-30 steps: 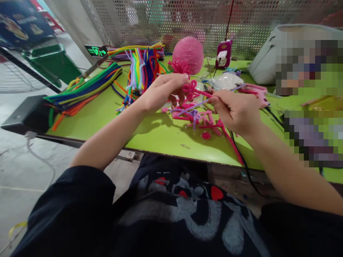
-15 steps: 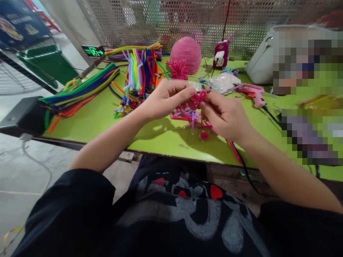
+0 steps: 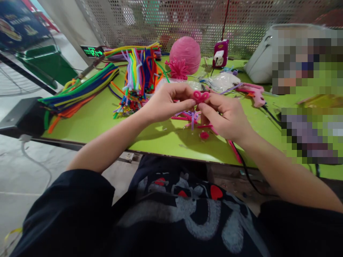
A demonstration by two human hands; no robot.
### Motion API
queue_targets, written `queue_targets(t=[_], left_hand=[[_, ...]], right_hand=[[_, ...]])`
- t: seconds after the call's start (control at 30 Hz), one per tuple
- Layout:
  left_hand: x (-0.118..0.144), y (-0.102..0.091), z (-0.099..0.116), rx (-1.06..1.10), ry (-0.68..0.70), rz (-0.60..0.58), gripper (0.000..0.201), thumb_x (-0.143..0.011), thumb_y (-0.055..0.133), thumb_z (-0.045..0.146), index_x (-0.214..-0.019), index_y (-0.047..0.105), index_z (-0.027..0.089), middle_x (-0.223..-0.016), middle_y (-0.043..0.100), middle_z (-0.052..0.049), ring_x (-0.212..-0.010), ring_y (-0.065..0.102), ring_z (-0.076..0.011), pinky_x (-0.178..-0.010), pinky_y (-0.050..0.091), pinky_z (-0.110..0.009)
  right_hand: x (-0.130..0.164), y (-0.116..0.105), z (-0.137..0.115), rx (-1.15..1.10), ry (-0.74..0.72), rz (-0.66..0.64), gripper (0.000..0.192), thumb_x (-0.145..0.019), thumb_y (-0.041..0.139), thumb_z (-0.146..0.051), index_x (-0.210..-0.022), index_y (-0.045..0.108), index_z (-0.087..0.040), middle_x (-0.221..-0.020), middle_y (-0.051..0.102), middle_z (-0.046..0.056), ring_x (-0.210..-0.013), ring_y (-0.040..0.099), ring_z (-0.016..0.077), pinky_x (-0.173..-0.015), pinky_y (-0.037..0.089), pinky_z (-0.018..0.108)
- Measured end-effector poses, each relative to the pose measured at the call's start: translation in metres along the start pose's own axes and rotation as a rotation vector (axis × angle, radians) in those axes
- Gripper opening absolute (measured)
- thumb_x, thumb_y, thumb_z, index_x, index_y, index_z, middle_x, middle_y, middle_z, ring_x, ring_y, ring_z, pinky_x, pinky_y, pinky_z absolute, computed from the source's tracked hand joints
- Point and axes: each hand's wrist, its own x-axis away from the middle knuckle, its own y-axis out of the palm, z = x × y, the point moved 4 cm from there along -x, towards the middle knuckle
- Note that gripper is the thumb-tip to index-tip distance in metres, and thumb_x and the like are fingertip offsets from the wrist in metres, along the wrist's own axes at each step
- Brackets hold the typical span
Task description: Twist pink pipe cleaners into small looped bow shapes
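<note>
Between my two hands is a small pink pipe cleaner shape (image 3: 201, 96) with two curled loops at its top. My left hand (image 3: 173, 101) pinches its left side between thumb and fingers. From the other side my right hand (image 3: 224, 112) grips it, the thumb near its lower edge. Both hands are held above the table, and their fingertips hide part of the shape. Below them lie loose pink and purple pipe cleaner pieces (image 3: 192, 119). A round pink coil (image 3: 204, 135) rests on the green table (image 3: 166, 142) nearer to me.
Bundles of coloured pipe cleaners (image 3: 83, 91) and an upright bunch (image 3: 136, 76) stand left. Behind are a pink ball (image 3: 185, 53), a pink pompom-like flower (image 3: 178, 68) and a purple power socket (image 3: 220, 53). At right are a pink glue gun (image 3: 254, 93), its black cord and a white bucket (image 3: 259, 59).
The pink shape has been turned, so its two loops now sit upright and side by side. My left fingers have shifted slightly lower on it; my right hand stays about where it was.
</note>
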Motion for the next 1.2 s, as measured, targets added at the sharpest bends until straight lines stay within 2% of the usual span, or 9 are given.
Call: queue_targets(t=[0.1, 0.2, 0.37, 0.53, 0.67, 0.8, 0.97, 1.1, 1.2], left_hand=[[0.001, 0.002, 0.001, 0.039, 0.020, 0.055, 0.011, -0.084, 0.082, 0.021, -0.081, 0.073, 0.015, -0.065, 0.061, 0.004, -0.059, 0.057, -0.0046, -0.058, 0.048, -0.018], [0.002, 0.005, 0.000, 0.090, -0.008, 0.076, 0.017, -0.086, 0.083, 0.027, -0.080, 0.072, 0.016, -0.064, 0.060, 0.004, -0.054, 0.051, -0.0038, -0.051, 0.041, -0.019], [0.002, 0.009, -0.001, 0.116, -0.034, 0.037, 0.024, -0.083, 0.090, 0.030, -0.080, 0.071, 0.015, -0.067, 0.062, 0.004, -0.054, 0.051, -0.0031, -0.050, 0.040, -0.019], [0.005, 0.009, -0.008, 0.273, -0.165, 0.055, 0.030, -0.078, 0.097, 0.038, -0.089, 0.076, 0.019, -0.071, 0.064, 0.004, -0.052, 0.051, -0.0032, -0.046, 0.037, -0.019], [0.006, 0.014, -0.014, 0.425, -0.303, 0.052, 0.035, -0.072, 0.101, 0.040, -0.088, 0.077, 0.020, -0.070, 0.060, 0.005, -0.054, 0.050, -0.0034, -0.043, 0.031, -0.018], [0.007, 0.018, -0.016, 0.496, -0.363, 0.011, 0.045, -0.065, 0.106, 0.046, -0.084, 0.075, 0.020, -0.067, 0.058, 0.005, -0.054, 0.049, -0.0036, -0.043, 0.031, -0.018], [0.008, 0.019, -0.015, 0.462, -0.373, 0.005, 0.049, -0.062, 0.107, 0.052, -0.080, 0.075, 0.019, -0.066, 0.059, 0.004, -0.052, 0.046, -0.0025, -0.042, 0.025, -0.018], [0.009, 0.017, -0.014, 0.412, -0.364, 0.004, 0.040, -0.066, 0.104, 0.046, -0.079, 0.076, 0.019, -0.062, 0.059, 0.004, -0.049, 0.045, -0.0028, -0.042, 0.024, -0.018], [0.009, 0.012, -0.013, 0.338, -0.363, -0.012, 0.028, -0.071, 0.098, 0.035, -0.081, 0.078, 0.019, -0.060, 0.059, 0.005, -0.047, 0.044, -0.0028, -0.042, 0.026, -0.019]], right_hand=[[0.000, 0.002, -0.001, -0.096, 0.056, -0.024, 0.038, -0.106, 0.069, -0.032, -0.071, 0.058, -0.022, -0.063, 0.063, -0.001, -0.056, 0.055, 0.0129, -0.055, 0.040, 0.031], [0.000, 0.004, 0.000, -0.170, 0.090, -0.026, 0.036, -0.106, 0.071, -0.033, -0.073, 0.061, -0.022, -0.063, 0.062, -0.002, -0.055, 0.056, 0.0125, -0.052, 0.042, 0.030], [-0.001, 0.004, 0.004, -0.256, 0.064, 0.054, 0.026, -0.104, 0.077, -0.046, -0.094, 0.068, -0.024, -0.076, 0.064, -0.001, -0.060, 0.056, 0.0125, -0.051, 0.046, 0.028], [-0.004, 0.004, 0.002, -0.397, 0.059, 0.065, 0.036, -0.103, 0.078, -0.057, -0.096, 0.063, -0.026, -0.078, 0.065, -0.002, -0.063, 0.062, 0.0129, -0.055, 0.055, 0.028], [-0.005, 0.003, 0.001, -0.429, 0.054, 0.063, 0.041, -0.102, 0.078, -0.063, -0.096, 0.062, -0.026, -0.079, 0.064, -0.002, -0.066, 0.065, 0.0136, -0.058, 0.059, 0.029], [-0.005, 0.002, -0.001, -0.441, 0.035, 0.060, 0.040, -0.100, 0.082, -0.060, -0.094, 0.064, -0.025, -0.080, 0.064, -0.001, -0.064, 0.063, 0.0125, -0.057, 0.059, 0.029], [-0.005, 0.003, -0.001, -0.438, 0.030, 0.029, 0.038, -0.101, 0.080, -0.059, -0.095, 0.066, -0.025, -0.079, 0.065, -0.001, -0.060, 0.059, 0.0112, -0.052, 0.054, 0.027], [-0.001, 0.001, 0.000, -0.350, -0.013, 0.054, 0.031, -0.105, 0.076, -0.054, -0.098, 0.066, -0.025, -0.080, 0.066, -0.001, -0.060, 0.058, 0.0116, -0.050, 0.049, 0.028], [0.002, -0.002, -0.003, -0.150, -0.098, 0.062, 0.019, -0.108, 0.072, -0.040, -0.099, 0.067, -0.025, -0.076, 0.066, -0.001, -0.059, 0.055, 0.0122, -0.049, 0.043, 0.029]])
